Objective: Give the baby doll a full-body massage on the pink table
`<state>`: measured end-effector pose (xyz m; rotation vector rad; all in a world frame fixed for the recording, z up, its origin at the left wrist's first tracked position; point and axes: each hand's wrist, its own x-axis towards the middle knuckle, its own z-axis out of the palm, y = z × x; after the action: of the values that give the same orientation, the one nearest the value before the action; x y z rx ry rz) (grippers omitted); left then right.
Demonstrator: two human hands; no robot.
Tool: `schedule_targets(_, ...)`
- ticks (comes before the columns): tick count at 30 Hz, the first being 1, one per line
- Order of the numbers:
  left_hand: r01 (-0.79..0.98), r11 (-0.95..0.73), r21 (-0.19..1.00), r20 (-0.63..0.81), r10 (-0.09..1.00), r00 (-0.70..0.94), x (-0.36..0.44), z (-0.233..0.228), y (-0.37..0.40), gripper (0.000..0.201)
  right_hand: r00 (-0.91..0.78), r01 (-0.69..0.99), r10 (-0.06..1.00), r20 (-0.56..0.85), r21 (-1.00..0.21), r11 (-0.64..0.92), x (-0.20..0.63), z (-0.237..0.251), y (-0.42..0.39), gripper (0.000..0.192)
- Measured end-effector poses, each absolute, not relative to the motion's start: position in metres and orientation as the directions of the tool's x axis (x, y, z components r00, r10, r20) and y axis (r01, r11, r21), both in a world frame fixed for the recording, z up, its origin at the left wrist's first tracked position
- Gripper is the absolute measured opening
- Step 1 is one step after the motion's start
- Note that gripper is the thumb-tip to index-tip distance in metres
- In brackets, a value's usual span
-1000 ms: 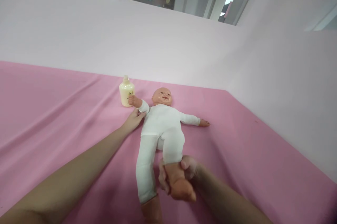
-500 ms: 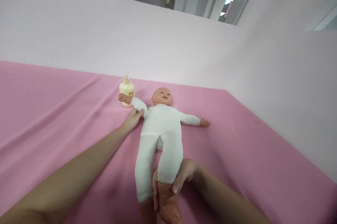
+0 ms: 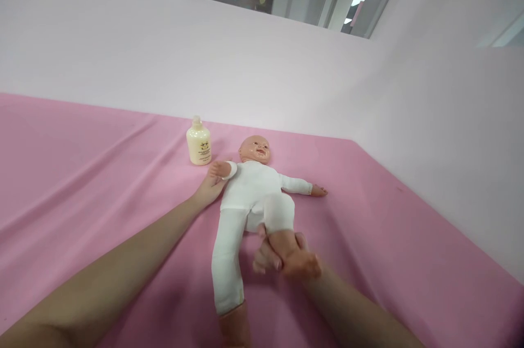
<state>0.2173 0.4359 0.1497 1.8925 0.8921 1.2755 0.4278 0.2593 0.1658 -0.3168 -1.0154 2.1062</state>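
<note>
I have the baby doll (image 3: pixel 251 195) lying face up on the pink sheet (image 3: pixel 82 184), head toward 12 o'clock and legs toward 6. My left hand (image 3: pixel 210 187) lies spread and flat at the doll's shoulder, its fingers under the bent near arm, touching but not gripping. My right hand (image 3: pixel 282 255) is closed around the doll's bare foot and ankle, holding that leg bent at the knee and raised off the sheet; motion blur hides the exact finger placement.

I judge the doll light, with a soft stuffed cloth body that flops and folds at the joints, while the head, hands and feet look like hard, smooth vinyl. The firm ankle gives the surest hold; the white suit would bunch and slip under a pinch.

The cream lotion bottle (image 3: pixel 198 143) stands upright at 11 o'clock of the doll's head, just beside the raised fist but apart from it.

Count: 1 doll, 1 bottle, 2 hands, both mine.
</note>
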Motion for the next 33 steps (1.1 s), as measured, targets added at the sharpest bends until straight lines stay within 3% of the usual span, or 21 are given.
schedule_targets(2, 0.229, -0.649, 0.726, 0.539, 0.743, 0.398, 0.216, 0.152, 0.434, 0.044, -0.547, -0.689, 0.834, 0.076, -0.607, -0.396, 0.427, 0.176, 0.259, 0.056)
schedule_targets(4, 0.284, -0.723, 0.63, 0.571, 0.678, 0.463, 0.214, 0.153, 0.433, 0.042, -0.476, -0.731, 0.88, -0.013, -0.55, -0.403, 0.425, 0.183, 0.261, 0.044)
schedule_targets(8, 0.315, -0.751, 0.58, 0.578, 0.652, 0.49, 0.213, 0.152, 0.433, 0.046, -0.469, -0.715, 0.88, -0.07, -0.555, -0.425, 0.424, 0.183, 0.264, 0.045)
schedule_targets(23, 0.343, -0.757, 0.557, 0.572, 0.648, 0.503, 0.212, 0.152, 0.433, 0.047, -0.51, -0.688, 0.86, -0.022, -0.59, -0.423, 0.425, 0.182, 0.264, 0.047)
schedule_targets(33, 0.378, -0.805, 0.457, 0.636, 0.593, 0.494, 0.215, 0.151, 0.432, 0.05, -0.495, -0.703, 0.868, -0.038, -0.569, -0.426, 0.423, 0.183, 0.264, 0.047)
